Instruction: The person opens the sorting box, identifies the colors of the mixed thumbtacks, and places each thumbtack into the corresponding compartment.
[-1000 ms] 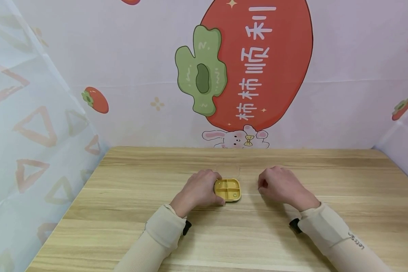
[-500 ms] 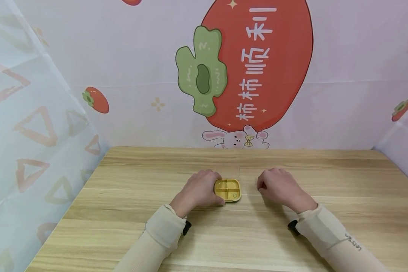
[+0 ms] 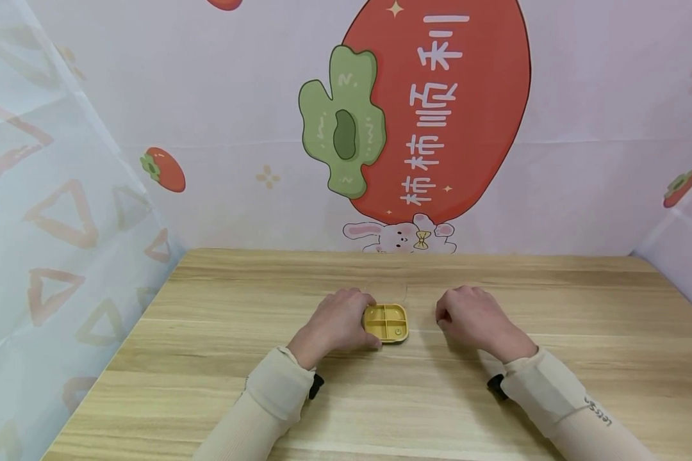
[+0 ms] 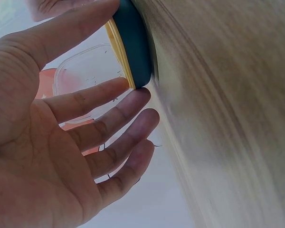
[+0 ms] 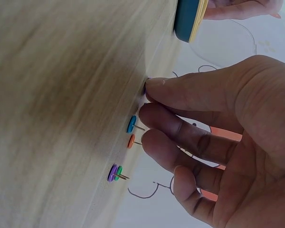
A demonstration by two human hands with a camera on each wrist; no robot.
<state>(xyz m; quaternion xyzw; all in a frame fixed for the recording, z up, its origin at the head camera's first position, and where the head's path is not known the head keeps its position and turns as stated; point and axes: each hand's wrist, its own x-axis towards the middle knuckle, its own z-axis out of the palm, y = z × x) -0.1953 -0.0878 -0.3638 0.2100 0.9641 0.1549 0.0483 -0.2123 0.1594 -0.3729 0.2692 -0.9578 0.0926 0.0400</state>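
Yellow box (image 3: 386, 321) sits mid-table, lower centre of head view, open, 4 comps w/ dividers; outer base is dark teal per wrist views. Clear lid (image 4: 73, 78) stands up at its 12 o'clock side. Small round detail in the 4-5 o'clock comp; can't tell if it's loose or part of the box.

L hand (image 3: 336, 323) is at the box's 9 o'clock, gripping it: thumb on rim approx 7 o'clock, index approx 11, gap btw them just the box's depth. Other fingers reach out, slightly bent, middle tip beside the base.

R hand (image 3: 475, 320) is at the box's 3 o'clock, apart from it, low over table (image 3: 380, 410). Thumb & index tips almost meet by a dark bit (image 5: 146, 86) at the tabletop, mostly hidden; can't tell if pinched. Other fingers loosely bent.

In R wrist view, approx 7 o'clock from the thumb tip: blue tack (image 5: 131, 124), then orange tack (image 5: 131, 141), then purple tack (image 5: 112, 173) overlapping green tack (image 5: 118, 173); all pt-up on wood.

Pale sleeves (image 3: 279, 384) on both arms. Backdrop (image 3: 236, 128) at 12 has a big red persimmon print (image 3: 484, 96) w/ white characters.
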